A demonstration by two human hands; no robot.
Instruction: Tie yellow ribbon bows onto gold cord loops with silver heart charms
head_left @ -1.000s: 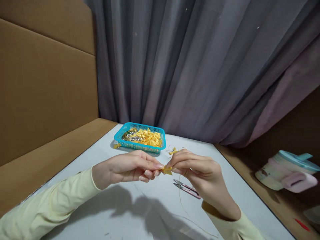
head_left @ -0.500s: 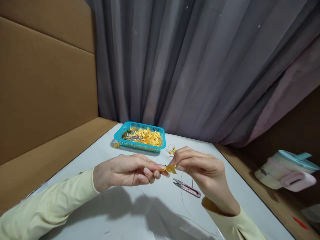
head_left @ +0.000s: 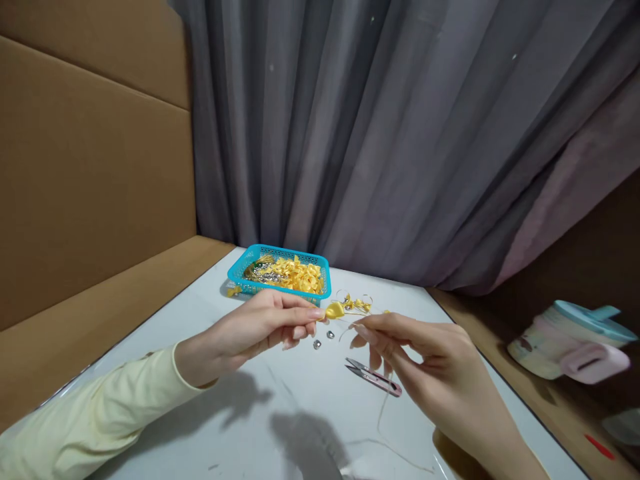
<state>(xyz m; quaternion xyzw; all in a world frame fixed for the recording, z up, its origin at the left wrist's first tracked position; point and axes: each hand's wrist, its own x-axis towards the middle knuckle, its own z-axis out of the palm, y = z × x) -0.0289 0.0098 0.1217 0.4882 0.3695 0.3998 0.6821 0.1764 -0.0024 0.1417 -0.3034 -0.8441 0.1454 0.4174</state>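
My left hand [head_left: 273, 325] pinches a small yellow ribbon bow [head_left: 334, 311] between thumb and fingertips. Off to its right, my right hand [head_left: 417, 353] is closed on a thin pale cord [head_left: 383, 407], whose loose length trails down to the table. A fine strand runs between the bow and my right fingertips. Two small silvery beads [head_left: 323, 340] lie on the table just below the bow. Under my right hand rest pink thread snips [head_left: 375, 378], blades toward the left. Behind it is a small cluster of yellow bows with wiry loops [head_left: 357, 304].
A turquoise basket [head_left: 243, 283] at the back of the white table [head_left: 280, 427] holds yellow bows, silvery beads and gold cord. On the brown ledge at right stands a cup with a blue lid and pink handle [head_left: 570, 343]. A grey curtain [head_left: 320, 120] hangs behind.
My right hand has moved away from the bow, right and toward me, drawing out the strand. My left hand has risen slightly with the bow, and the two beads now show.
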